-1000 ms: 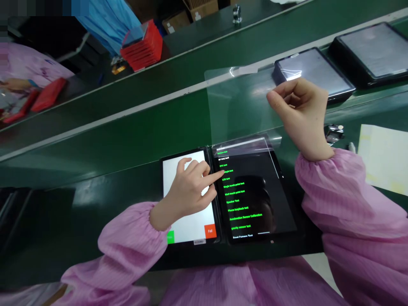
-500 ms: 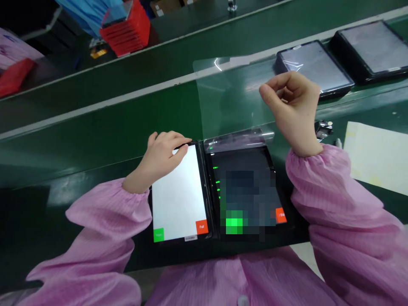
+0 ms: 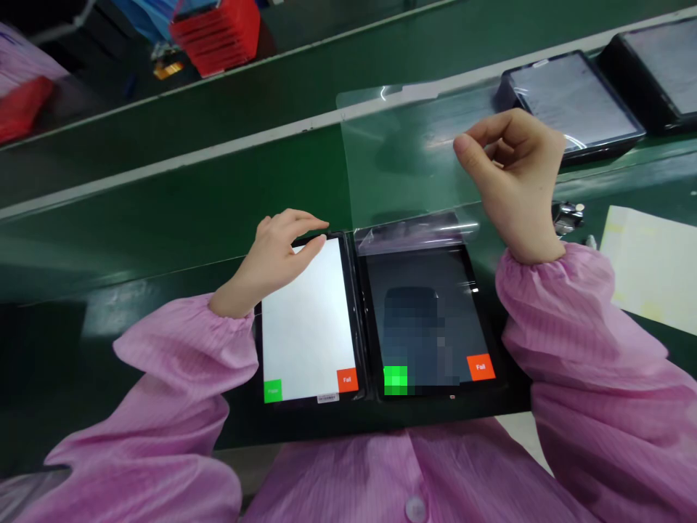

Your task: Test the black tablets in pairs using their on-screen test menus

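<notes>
Two tablets lie side by side on the green bench in front of me. The left tablet (image 3: 308,319) shows a white screen with a green and an orange-red button, the latter marked "Fail". Over its top edge rests my left hand (image 3: 280,247), fingers stretched and thumb apart, holding nothing. The right tablet (image 3: 430,290) has a dark screen, partly pixelated, with similar coloured buttons. A clear plastic film (image 3: 397,167) stands raised above its top end, curled along the lower edge. Pinched at its right side by finger and thumb, the film hangs from my right hand (image 3: 512,174).
Two more tablets or screens (image 3: 582,109) sit at the back right on dark supports. A pale yellow sheet (image 3: 653,269) lies to the right, near a small shiny metallic object (image 3: 569,216). Stacked red trays (image 3: 218,36) stand across the bench at back left.
Green marks along the right tablet's left side are gone from its screen. My left thumb and fingers have spread slightly apart. The whole view has shifted a little; the film stays pinched.
</notes>
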`<action>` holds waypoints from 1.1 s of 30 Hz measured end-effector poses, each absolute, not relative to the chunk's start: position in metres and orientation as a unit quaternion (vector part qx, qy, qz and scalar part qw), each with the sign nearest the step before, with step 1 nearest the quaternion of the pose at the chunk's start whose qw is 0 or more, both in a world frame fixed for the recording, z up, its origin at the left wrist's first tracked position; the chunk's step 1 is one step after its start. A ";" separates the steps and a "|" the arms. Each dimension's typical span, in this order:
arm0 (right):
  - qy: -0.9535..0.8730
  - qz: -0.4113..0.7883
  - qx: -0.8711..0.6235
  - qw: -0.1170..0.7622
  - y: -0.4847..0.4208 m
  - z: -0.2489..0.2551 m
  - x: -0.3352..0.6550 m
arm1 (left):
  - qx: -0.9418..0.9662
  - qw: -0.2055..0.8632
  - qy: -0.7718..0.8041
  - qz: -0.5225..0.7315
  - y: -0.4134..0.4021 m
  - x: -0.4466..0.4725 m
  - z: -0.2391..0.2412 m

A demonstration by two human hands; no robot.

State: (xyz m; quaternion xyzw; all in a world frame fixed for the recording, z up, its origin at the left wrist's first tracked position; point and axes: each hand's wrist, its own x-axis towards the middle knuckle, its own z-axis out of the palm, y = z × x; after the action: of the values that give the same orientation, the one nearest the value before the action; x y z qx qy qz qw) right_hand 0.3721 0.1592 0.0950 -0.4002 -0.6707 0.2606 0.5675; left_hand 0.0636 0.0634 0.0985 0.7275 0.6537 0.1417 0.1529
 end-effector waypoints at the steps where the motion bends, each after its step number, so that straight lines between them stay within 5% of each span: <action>1: -0.672 0.259 -0.403 0.564 0.159 0.095 0.372 | 0.731 0.152 0.651 0.136 0.064 0.064 0.099; 19: -0.689 0.257 -0.386 0.557 0.160 0.096 0.375 | 0.708 0.210 0.647 0.191 0.050 0.064 0.115; 33: -0.695 0.239 -0.366 0.571 0.155 0.102 0.372 | 0.714 0.121 0.670 0.163 -0.073 0.026 0.143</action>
State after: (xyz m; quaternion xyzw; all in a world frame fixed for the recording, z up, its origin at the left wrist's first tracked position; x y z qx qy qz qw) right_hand 0.3717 0.1553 0.1025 -0.3660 -0.6948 0.2394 0.5710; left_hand 0.0263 -0.0728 0.1435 0.7142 0.6699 0.1631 0.1206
